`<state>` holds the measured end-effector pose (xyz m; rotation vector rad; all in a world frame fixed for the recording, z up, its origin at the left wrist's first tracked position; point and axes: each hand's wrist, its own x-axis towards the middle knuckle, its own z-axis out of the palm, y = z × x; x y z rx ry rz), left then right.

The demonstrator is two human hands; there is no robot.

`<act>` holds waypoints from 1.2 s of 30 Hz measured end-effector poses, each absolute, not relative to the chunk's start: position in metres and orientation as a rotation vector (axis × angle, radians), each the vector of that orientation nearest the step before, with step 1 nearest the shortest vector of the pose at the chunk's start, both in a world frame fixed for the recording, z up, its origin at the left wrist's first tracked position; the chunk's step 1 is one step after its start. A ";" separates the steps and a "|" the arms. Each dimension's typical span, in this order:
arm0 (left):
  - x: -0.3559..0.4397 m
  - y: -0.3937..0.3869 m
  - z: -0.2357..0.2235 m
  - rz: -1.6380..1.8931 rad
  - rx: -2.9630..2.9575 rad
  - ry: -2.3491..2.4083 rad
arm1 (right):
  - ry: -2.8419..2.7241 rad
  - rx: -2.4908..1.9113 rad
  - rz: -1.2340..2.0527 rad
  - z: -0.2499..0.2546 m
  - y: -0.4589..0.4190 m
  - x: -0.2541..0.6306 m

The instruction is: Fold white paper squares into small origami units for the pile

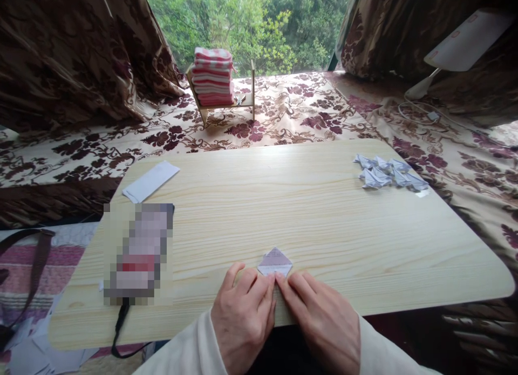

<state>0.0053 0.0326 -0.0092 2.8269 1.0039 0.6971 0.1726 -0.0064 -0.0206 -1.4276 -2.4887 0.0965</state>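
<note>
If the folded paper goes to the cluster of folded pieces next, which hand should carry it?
Probably the right hand. It and the left hand have fingertips at the folded paper, but the cluster of folded pieces lies near the far right corner of the table, on that hand's side.

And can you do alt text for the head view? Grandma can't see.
Left hand and right hand touch a small folded paper on a pale table. Folded paper pieces lie far right, white paper and a pixelated device left; striped cloths are stacked beyond.

L hand: bare | R hand: bare | slvs: lng, off-wht, pln | cuffs: @ wrists
</note>
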 end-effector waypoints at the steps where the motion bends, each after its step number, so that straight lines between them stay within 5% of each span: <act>1: 0.005 0.033 -0.010 0.699 2.830 0.989 | -2.498 -1.431 0.066 -0.023 -0.008 0.172; 17: -0.001 0.034 -0.011 0.656 2.800 0.938 | -2.513 -1.475 0.229 -0.022 -0.004 0.174; 25: 0.002 0.036 -0.013 0.679 2.844 0.960 | -2.645 -1.362 -0.044 -0.015 0.000 0.171; 36: -0.004 0.035 -0.009 0.635 2.779 0.953 | -2.593 -1.394 0.350 -0.018 -0.005 0.193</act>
